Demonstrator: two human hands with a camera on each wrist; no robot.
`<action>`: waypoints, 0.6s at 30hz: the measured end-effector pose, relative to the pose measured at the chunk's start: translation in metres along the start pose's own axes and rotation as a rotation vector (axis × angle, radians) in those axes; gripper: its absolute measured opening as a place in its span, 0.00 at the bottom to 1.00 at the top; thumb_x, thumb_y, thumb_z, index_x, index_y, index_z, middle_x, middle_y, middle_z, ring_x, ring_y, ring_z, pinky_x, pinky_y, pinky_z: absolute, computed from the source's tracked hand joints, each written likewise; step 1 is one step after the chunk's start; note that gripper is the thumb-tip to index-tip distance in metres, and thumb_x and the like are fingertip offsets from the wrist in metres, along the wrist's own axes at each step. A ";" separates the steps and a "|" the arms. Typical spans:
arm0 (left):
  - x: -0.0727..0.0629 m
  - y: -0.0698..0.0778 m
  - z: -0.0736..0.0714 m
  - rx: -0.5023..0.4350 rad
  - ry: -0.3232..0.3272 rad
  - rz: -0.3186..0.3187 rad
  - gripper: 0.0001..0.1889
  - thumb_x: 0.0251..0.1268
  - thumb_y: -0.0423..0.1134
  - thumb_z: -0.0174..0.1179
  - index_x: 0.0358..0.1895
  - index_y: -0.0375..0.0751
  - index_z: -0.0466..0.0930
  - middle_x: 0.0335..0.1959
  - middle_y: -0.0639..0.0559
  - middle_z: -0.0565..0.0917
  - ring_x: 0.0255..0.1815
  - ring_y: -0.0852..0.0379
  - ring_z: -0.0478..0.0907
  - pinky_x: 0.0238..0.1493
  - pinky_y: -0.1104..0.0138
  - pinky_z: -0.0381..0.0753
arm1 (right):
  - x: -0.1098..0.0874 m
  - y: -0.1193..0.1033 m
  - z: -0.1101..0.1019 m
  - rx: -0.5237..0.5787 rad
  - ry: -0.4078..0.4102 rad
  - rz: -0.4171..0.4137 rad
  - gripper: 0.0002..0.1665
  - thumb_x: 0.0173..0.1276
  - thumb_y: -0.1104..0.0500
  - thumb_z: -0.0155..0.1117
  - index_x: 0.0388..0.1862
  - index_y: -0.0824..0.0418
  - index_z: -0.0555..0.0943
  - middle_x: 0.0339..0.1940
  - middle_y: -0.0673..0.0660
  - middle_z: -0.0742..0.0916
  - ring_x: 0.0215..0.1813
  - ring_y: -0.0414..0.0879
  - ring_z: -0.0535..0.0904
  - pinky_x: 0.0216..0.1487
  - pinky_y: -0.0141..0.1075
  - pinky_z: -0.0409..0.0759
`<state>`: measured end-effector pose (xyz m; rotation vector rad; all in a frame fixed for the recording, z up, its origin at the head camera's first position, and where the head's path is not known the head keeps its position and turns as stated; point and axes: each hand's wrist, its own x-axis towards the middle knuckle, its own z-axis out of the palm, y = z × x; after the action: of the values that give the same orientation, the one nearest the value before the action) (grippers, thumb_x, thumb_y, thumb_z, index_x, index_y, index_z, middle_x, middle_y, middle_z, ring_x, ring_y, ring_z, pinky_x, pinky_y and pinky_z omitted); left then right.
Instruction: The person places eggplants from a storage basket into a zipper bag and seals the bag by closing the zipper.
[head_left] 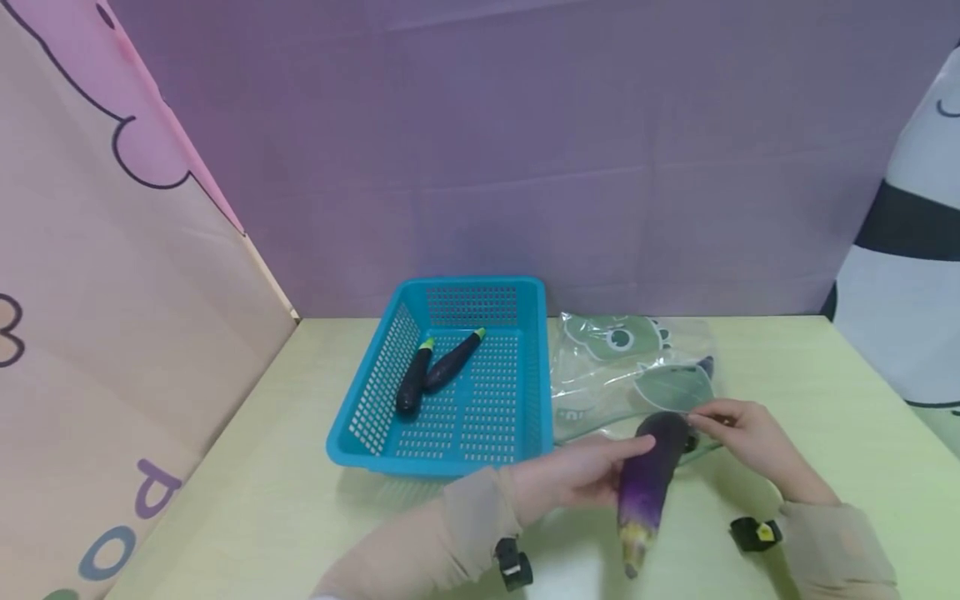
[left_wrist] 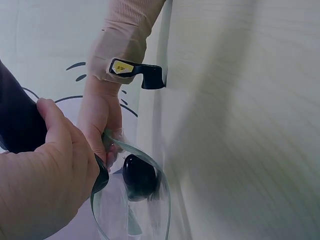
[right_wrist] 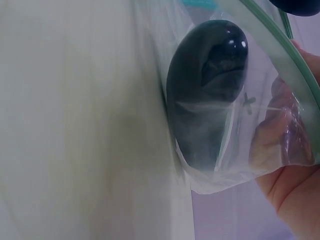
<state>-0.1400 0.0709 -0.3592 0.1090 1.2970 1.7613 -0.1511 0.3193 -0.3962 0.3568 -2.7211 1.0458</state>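
Left hand (head_left: 577, 473): we see its fingers curled round the large eggplant (head_left: 648, 475), thumb laid on the dark skin, right of centre in the lower part of the head view.
Large eggplant: it slants there with its pale stem end toward the bottom edge, its rounded dark end up beside the green rim (right_wrist: 277, 42) of the clear bag (head_left: 600, 392); whether that end has passed inside, we cannot tell.
Right hand (head_left: 742, 437): pinching the rim, lower right of the head view; in the right wrist view we see some of its fingers through the plastic.
Clear bag: lying on the pale bench (head_left: 247, 500), just right of the blue basket (head_left: 442, 467), with green cartoon print.
Bagged eggplant (right_wrist: 205, 95): dark and glossy behind plastic, upper middle of the right wrist view.
Blue basket: near mid-frame; inside we count two small eggplants (head_left: 414, 383), close together, green stem ends pointing up the frame.
Sleeves (head_left: 480, 508): beige, a black device (head_left: 513, 564) at each wrist.
Backdrop (head_left: 525, 167): purple cloth across the top of our head view.
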 end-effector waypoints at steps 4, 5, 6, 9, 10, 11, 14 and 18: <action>0.001 -0.002 -0.001 -0.019 0.014 -0.004 0.26 0.71 0.42 0.49 0.61 0.21 0.64 0.55 0.30 0.75 0.64 0.36 0.68 0.65 0.51 0.68 | 0.000 0.000 0.000 0.001 0.001 -0.002 0.07 0.64 0.64 0.62 0.36 0.67 0.84 0.28 0.51 0.87 0.29 0.29 0.76 0.29 0.28 0.78; 0.001 -0.002 -0.001 -0.023 0.016 -0.004 0.26 0.71 0.42 0.49 0.61 0.21 0.64 0.55 0.30 0.75 0.64 0.36 0.68 0.65 0.50 0.68 | 0.000 0.000 0.000 0.001 0.001 -0.001 0.07 0.64 0.64 0.62 0.36 0.67 0.84 0.28 0.50 0.86 0.29 0.29 0.76 0.29 0.28 0.78; 0.001 -0.003 -0.002 -0.022 0.015 -0.003 0.26 0.71 0.42 0.49 0.61 0.21 0.64 0.55 0.30 0.75 0.64 0.36 0.68 0.65 0.50 0.68 | 0.000 0.000 0.000 0.000 0.001 -0.001 0.07 0.64 0.64 0.62 0.36 0.67 0.84 0.28 0.50 0.86 0.29 0.29 0.76 0.29 0.28 0.78; 0.001 -0.004 -0.002 -0.029 0.020 -0.003 0.27 0.71 0.43 0.50 0.61 0.21 0.64 0.54 0.31 0.76 0.64 0.36 0.69 0.65 0.50 0.69 | 0.000 0.000 0.000 0.003 -0.001 0.003 0.07 0.64 0.64 0.62 0.36 0.67 0.84 0.28 0.49 0.86 0.29 0.28 0.75 0.29 0.28 0.78; 0.001 -0.005 -0.002 -0.031 0.021 -0.002 0.27 0.71 0.43 0.50 0.61 0.21 0.64 0.54 0.31 0.76 0.64 0.36 0.69 0.65 0.51 0.69 | 0.000 0.000 0.000 0.004 0.000 0.005 0.07 0.64 0.64 0.62 0.36 0.67 0.84 0.28 0.50 0.86 0.29 0.28 0.75 0.29 0.28 0.78; 0.001 -0.005 -0.002 -0.032 0.026 0.000 0.27 0.71 0.43 0.50 0.61 0.21 0.64 0.54 0.31 0.76 0.63 0.36 0.69 0.64 0.51 0.69 | 0.000 0.000 0.000 0.004 0.001 0.005 0.07 0.64 0.64 0.62 0.36 0.67 0.84 0.28 0.50 0.86 0.29 0.28 0.75 0.29 0.28 0.78; 0.002 -0.008 -0.002 -0.049 0.046 0.014 0.27 0.70 0.44 0.51 0.60 0.21 0.65 0.53 0.32 0.76 0.62 0.36 0.70 0.64 0.50 0.70 | 0.000 -0.002 0.000 0.000 0.012 0.005 0.06 0.64 0.64 0.62 0.35 0.66 0.84 0.29 0.53 0.87 0.29 0.28 0.75 0.29 0.28 0.77; 0.005 -0.012 -0.001 -0.089 0.066 0.044 0.27 0.70 0.43 0.52 0.61 0.21 0.64 0.54 0.30 0.75 0.63 0.35 0.69 0.64 0.48 0.69 | 0.000 -0.003 0.000 -0.003 0.019 0.009 0.07 0.64 0.64 0.62 0.36 0.66 0.84 0.29 0.53 0.87 0.29 0.27 0.75 0.29 0.27 0.77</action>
<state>-0.1358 0.0737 -0.3713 0.0294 1.2697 1.8707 -0.1500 0.3171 -0.3939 0.3327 -2.7095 1.0422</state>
